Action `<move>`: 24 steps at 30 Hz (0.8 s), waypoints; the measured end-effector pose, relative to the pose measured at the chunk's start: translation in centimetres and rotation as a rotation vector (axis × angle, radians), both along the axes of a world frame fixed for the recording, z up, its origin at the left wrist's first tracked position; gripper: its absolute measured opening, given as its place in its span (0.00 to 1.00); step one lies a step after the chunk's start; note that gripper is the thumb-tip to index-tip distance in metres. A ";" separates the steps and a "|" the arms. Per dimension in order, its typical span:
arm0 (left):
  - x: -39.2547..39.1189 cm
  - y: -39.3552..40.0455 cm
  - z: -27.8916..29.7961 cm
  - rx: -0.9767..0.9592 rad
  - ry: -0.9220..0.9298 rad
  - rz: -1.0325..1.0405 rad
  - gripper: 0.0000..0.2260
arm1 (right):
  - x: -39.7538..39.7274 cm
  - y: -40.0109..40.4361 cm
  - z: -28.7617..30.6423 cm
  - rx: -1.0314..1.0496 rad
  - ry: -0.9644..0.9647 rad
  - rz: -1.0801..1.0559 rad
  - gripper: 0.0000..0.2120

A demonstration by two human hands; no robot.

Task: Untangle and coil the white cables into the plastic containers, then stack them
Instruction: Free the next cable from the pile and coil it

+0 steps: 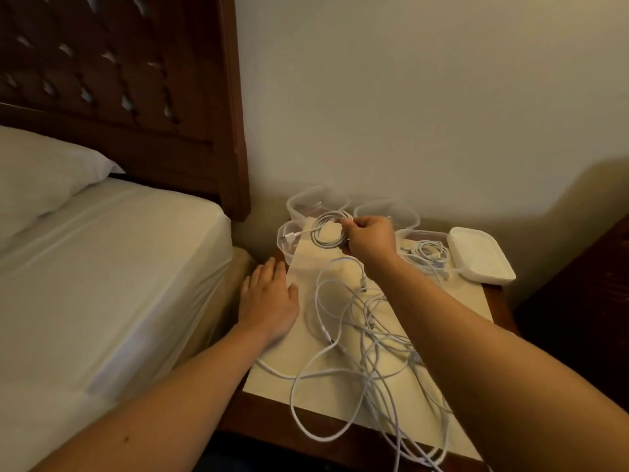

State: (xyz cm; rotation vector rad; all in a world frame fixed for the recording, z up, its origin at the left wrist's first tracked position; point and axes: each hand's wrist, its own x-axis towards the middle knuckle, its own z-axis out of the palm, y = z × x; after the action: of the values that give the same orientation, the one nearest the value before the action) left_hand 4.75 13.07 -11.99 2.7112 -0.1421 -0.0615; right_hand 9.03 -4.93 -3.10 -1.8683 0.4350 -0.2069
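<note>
Your right hand [369,238] pinches a coiled white cable [328,231], fingers and thumb curled round the right side of the loop, so the coil hangs out to the left of your grip with its USB plug [289,237] pointing left. The coil sits just above the near-left clear plastic container [285,240], over its right edge. Your left hand [269,301] lies flat with fingers straight, holding nothing, resting at the left edge of the cream cloth [340,373] that covers the wooden bedside table [289,417]. The tangled white cables [367,338] lie spread on the cloth under your right forearm, some loops hanging over the front edge. Two more empty containers [318,199] stand at the wall. Right of your grip, another container [425,250] already holds a coiled cable, and a white lid [480,255] lies just beside it.
</note>
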 end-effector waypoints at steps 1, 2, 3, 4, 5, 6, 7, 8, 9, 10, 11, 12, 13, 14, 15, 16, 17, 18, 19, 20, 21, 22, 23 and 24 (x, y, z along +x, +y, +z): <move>0.0 -0.1 -0.3 0.021 0.002 -0.010 0.28 | 0.9 0.2 -0.2 -0.014 0.009 0.013 0.15; 0.0 -0.1 -0.7 0.053 -0.001 -0.019 0.28 | 1.6 0.4 -0.4 -0.028 0.017 0.025 0.15; -0.1 -0.1 -0.9 0.085 -0.011 -0.026 0.29 | 2.3 0.6 -0.6 -0.047 0.027 0.034 0.15; -0.2 -0.2 -1.1 0.109 -0.024 -0.032 0.31 | 2.9 0.7 -0.8 -0.072 0.033 0.040 0.16; -0.3 -0.2 -1.1 0.130 -0.029 -0.039 0.32 | 3.5 0.8 -1.0 -0.101 0.041 0.048 0.15; -0.3 -0.2 -1.3 0.149 -0.030 -0.045 0.33 | 4.0 0.9 -1.2 -0.129 0.056 0.060 0.15; -0.3 -0.3 -1.4 0.168 -0.027 -0.050 0.35 | 4.5 1.0 -1.4 -0.152 0.076 0.074 0.15; -0.3 -0.3 -1.5 0.187 -0.023 -0.054 0.36 | 4.8 1.1 -1.6 -0.173 0.099 0.091 0.14; -0.2 -0.3 -1.5 0.208 -0.016 -0.058 0.38 | 5.1 1.2 -1.8 -0.193 0.123 0.108 0.14; -0.3 -0.4 -1.5 0.230 -0.007 -0.063 0.39 | 5.4 1.3 -2.0 -0.211 0.144 0.123 0.14; -0.3 -0.4 -1.5 0.248 0.004 -0.069 0.40 | 5.4 1.4 -2.1 -0.233 0.160 0.136 0.14; -0.3 -0.4 -1.5 0.262 0.014 -0.074 0.41 | 5.5 1.5 -2.1 -0.259 0.172 0.145 0.15; -0.4 -0.4 -1.5 0.271 0.021 -0.079 0.42 | 5.5 1.5 -2.1 -0.291 0.182 0.149 0.15; -0.4 -0.4 -1.5 0.275 0.026 -0.081 0.42 | 5.6 1.6 -2.1 -0.333 0.193 0.152 0.15; -0.5 -0.4 -1.5 0.272 0.028 -0.081 0.43 | 5.6 1.7 -2.0 -0.382 0.207 0.155 0.15; -0.6 -0.4 -1.5 0.265 0.028 -0.079 0.43 | 5.6 1.8 -2.0 -0.434 0.219 0.158 0.14; -0.7 -0.4 -1.6 0.256 0.025 -0.078 0.44 | 5.7 1.9 -1.9 -0.481 0.228 0.163 0.13; -0.7 -0.4 -1.6 0.249 0.018 -0.078 0.44 | 6.0 2.1 -1.9 -0.523 0.235 0.169 0.11; -0.7 -0.3 -1.6 0.244 0.007 -0.075 0.44 | 6.2 2.2 -1.8 -0.552 0.245 0.172 0.09; -0.7 -0.4 -1.7 0.237 -0.004 -0.071 0.43 | 6.4 2.2 -1.8 -0.573 0.257 0.169 0.08; -0.7 -0.3 -1.8 0.231 -0.012 -0.067 0.43 | 6.5 2.2 -1.7 -0.578 0.281 0.169 0.09; -0.7 -0.3 -1.8 0.227 -0.016 -0.064 0.42 | 6.6 2.2 -1.5 -0.573 0.315 0.177 0.10; -0.7 -0.3 -1.9 0.224 -0.021 -0.063 0.42 | 6.7 2.1 -1.4 -0.560 0.345 0.187 0.09; -0.7 -0.3 -2.0 0.219 -0.026 -0.061 0.42 | 6.9 2.0 -1.3 -0.530 0.368 0.198 0.07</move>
State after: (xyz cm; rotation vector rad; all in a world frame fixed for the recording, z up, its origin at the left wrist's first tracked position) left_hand 4.05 12.79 -14.01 2.9271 -0.2382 -0.0635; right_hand 15.95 -2.92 -4.39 -2.4695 0.4701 0.1786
